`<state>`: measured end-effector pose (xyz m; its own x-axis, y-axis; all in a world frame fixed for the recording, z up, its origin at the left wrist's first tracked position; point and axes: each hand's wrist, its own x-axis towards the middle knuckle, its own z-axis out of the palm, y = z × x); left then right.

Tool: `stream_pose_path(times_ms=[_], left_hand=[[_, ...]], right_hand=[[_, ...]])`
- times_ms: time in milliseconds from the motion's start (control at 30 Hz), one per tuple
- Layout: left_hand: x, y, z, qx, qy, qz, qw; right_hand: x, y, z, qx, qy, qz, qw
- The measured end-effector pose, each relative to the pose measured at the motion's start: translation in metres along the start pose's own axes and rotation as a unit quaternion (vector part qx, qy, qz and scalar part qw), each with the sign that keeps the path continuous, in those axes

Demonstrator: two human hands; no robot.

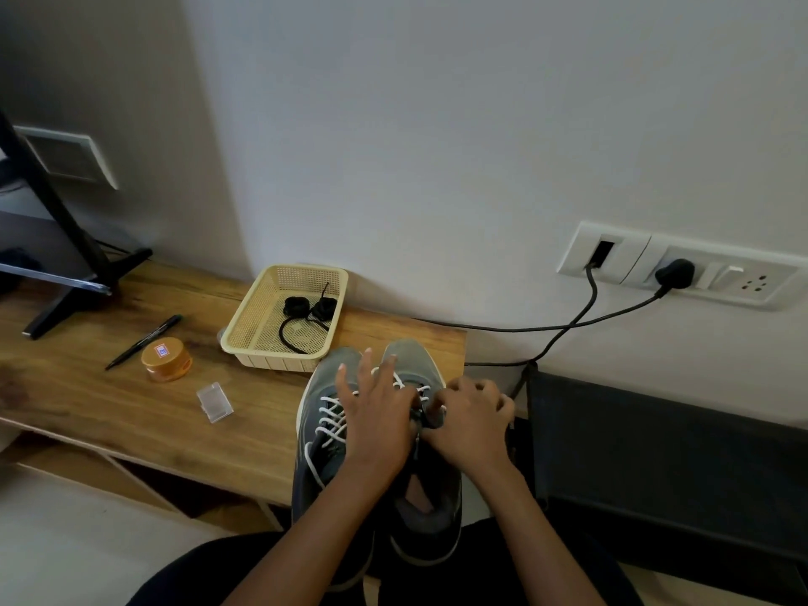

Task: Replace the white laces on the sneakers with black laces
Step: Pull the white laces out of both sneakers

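Head view: the two grey sneakers [332,457] lie side by side at the lower centre of the frame, toes pointing towards the wall, resting on the near edge of the wooden table [87,387]. Both carry white laces [329,419], crossed through the eyelets.

The left hand [380,413] lies over the upper part of the pair with its fingers straight and spread apart; the thumb is hidden. The right hand [470,419] sits just beside it, over the lacing of the frame-right sneaker [415,365]. Its fingers are curled together, and a short piece of white lace shows at the fingertips.

The black laces [306,308] lie as two coiled bundles with loose ends inside the cream mesh basket [271,360], which stands on the table just beyond the toes, near the wall.

Left of the basket, in order from the wall: a black pen [144,341], an orange round tin [167,358] and a small clear plastic case [214,402]. A black stand [65,238] occupies the upper left of the frame. At the right, a wall socket plate [629,255] holds a black plug [675,273].
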<state>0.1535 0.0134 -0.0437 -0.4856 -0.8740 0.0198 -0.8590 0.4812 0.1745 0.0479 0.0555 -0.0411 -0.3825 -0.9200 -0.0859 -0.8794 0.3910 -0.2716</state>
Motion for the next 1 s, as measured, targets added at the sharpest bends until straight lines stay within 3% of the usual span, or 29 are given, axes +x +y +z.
stream_pose_path(times_ms=[433, 633, 733, 833, 933, 1000], left_hand=[[0.011, 0.004, 0.009, -0.024, 0.007, -0.022, 0.999], [0.020, -0.014, 0.000, -0.114, 0.108, -0.105, 0.982], [0.023, -0.022, -0.002, -0.128, 0.122, -0.134, 0.975], [0.023, -0.016, -0.001, -0.141, 0.128, -0.077, 0.979], [0.018, -0.006, 0.002, -0.091, 0.064, 0.009, 0.994], [0.015, -0.003, 0.006, -0.034, 0.019, 0.019, 0.999]], right_hand=[[-0.004, 0.004, 0.013, 0.080, 0.038, 0.069, 0.994], [-0.004, 0.003, 0.014, 0.087, 0.035, 0.102, 0.990], [-0.004, 0.002, 0.013, 0.087, 0.031, 0.101, 0.991], [-0.003, 0.001, 0.014, 0.083, 0.032, 0.089, 0.992], [-0.003, 0.002, 0.015, 0.079, 0.037, 0.077, 0.993], [-0.002, 0.002, 0.015, 0.096, 0.040, 0.075, 0.992]])
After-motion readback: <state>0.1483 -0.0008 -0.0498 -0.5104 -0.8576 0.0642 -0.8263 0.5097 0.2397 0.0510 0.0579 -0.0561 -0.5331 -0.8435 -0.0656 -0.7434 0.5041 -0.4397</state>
